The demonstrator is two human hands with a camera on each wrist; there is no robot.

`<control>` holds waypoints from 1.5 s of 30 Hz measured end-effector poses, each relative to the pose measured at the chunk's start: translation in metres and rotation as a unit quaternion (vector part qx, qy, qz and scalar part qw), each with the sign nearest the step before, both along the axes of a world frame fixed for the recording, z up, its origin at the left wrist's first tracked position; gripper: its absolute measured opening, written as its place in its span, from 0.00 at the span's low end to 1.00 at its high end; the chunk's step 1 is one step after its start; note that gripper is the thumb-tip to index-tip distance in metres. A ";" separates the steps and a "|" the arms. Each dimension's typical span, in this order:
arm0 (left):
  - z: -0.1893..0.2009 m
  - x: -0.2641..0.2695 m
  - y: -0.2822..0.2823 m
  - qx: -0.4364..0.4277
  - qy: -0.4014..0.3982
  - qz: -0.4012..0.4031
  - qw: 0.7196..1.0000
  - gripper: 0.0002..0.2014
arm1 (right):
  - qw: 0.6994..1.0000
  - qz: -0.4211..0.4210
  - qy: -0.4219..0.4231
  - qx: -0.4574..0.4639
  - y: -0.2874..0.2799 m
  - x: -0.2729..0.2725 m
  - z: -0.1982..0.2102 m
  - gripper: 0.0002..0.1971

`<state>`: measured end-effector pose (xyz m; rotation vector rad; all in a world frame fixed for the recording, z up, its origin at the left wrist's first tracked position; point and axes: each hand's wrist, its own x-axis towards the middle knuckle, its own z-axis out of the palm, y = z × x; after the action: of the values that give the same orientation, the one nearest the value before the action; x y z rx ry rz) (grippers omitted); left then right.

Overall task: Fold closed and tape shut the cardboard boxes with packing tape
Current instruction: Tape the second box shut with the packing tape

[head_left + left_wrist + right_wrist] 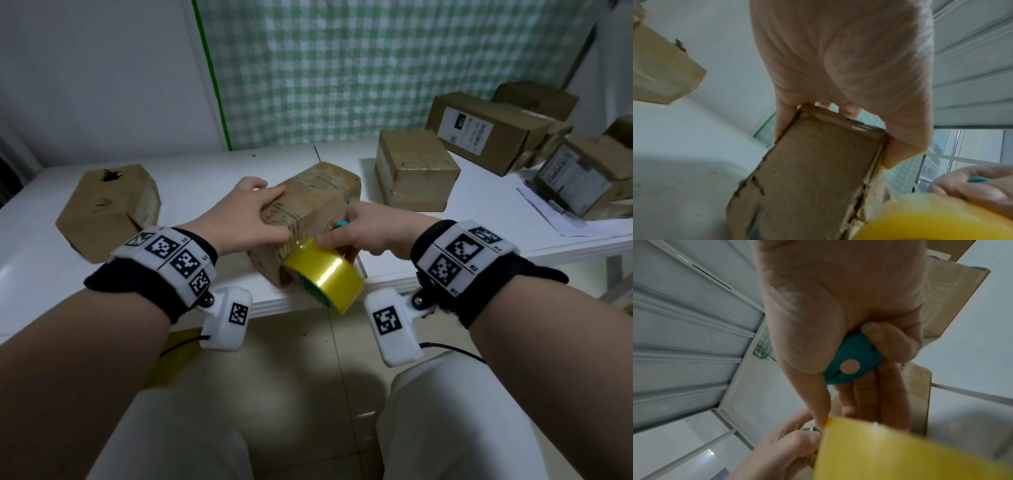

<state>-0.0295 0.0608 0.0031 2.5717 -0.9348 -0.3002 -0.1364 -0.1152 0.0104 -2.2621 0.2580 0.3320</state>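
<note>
At the centre of the head view a brown cardboard box [308, 209] lies on the white table [205, 171], with its near end at the table edge. The left hand [239, 212] grasps the near end of this box from above; in the left wrist view its fingers [785, 116] and thumb wrap around the two sides of the box. The right hand [363, 229] holds a roll of yellow packing tape [325, 274] against the lower right corner of the box, just below the centre of the frame. In the right wrist view the same hand also clamps a small teal cutter [853, 363] between the palm and a curled finger, while the thumb presses on the edge of the roll.

At the left of the head view lies another brown box with torn holes [109, 205]. In the upper right, several closed boxes [414, 168] stand on the table, some with white labels, and a sheet of paper [561, 216] lies under one of them.
</note>
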 end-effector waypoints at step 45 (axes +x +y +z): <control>-0.005 -0.038 0.033 -0.329 0.436 0.255 0.798 0.12 | 0.942 -0.056 -0.236 -0.232 0.030 0.029 -0.006 0.14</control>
<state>-0.0672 0.0935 -0.0021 1.6193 0.0383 -0.7470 -0.1078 -0.0852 0.0042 -2.6869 0.2257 -0.3732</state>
